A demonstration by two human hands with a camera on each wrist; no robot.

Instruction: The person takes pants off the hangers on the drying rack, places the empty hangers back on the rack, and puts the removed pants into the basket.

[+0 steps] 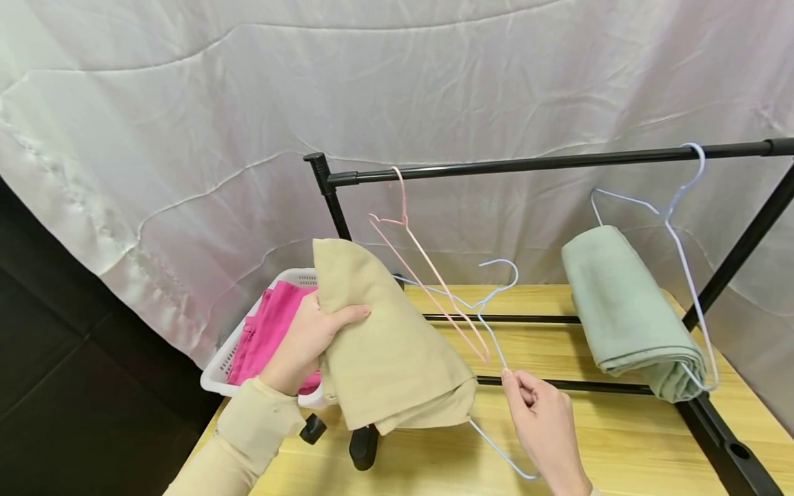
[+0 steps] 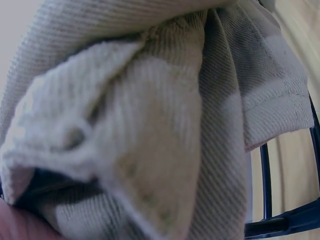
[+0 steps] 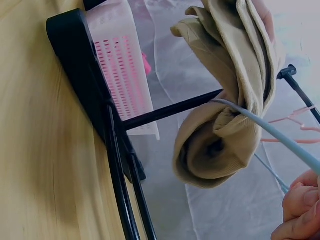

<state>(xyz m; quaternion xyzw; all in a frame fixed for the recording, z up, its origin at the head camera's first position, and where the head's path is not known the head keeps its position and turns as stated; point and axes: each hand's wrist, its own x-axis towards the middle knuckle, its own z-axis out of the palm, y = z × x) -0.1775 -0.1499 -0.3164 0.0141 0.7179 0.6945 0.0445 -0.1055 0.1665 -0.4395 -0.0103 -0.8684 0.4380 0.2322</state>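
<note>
A folded khaki twill garment (image 1: 397, 344) hangs over the lower bar of a light blue hanger (image 1: 515, 273). My left hand (image 1: 307, 331) grips the garment's upper left part, thumb on top and the other fingers hidden behind the cloth. With thumb and fingertips, my right hand (image 1: 541, 420) pinches the hanger's slanting right side. The hanger's hook is free, below the top rail. In the right wrist view, the garment's lower end (image 3: 215, 145) shows as a loose roll beside the hanger bar (image 3: 272, 130). Cloth fills most of the left wrist view.
A black clothes rack (image 1: 521, 164) stands on a wooden table (image 1: 434, 461). From its rail hang an empty pink hanger (image 1: 431, 265) and, at right, another blue hanger (image 1: 685, 255) carrying a folded green garment (image 1: 626, 310). A white basket (image 1: 217, 368) holds pink clothing (image 1: 269, 327) at left.
</note>
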